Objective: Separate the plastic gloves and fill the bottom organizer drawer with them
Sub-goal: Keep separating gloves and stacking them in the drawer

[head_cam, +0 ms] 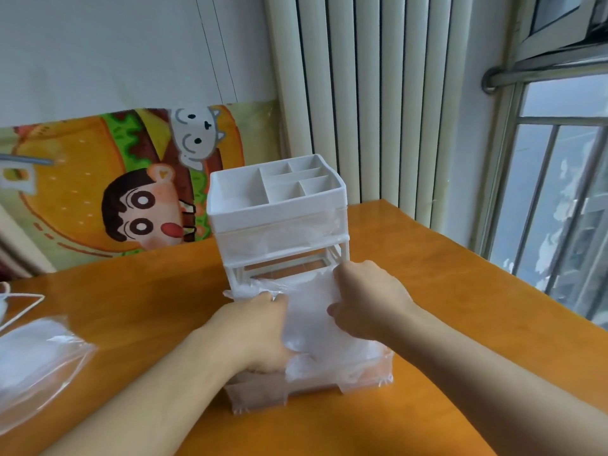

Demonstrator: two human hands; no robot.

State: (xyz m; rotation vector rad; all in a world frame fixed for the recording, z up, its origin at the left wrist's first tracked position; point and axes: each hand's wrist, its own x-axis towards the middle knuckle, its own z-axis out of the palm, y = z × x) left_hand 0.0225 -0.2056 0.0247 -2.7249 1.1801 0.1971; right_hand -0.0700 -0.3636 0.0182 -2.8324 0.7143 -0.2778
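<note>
Gloves [316, 311] — clear, crumpled — heaped over the pulled-out drawer [296, 390].
</note>
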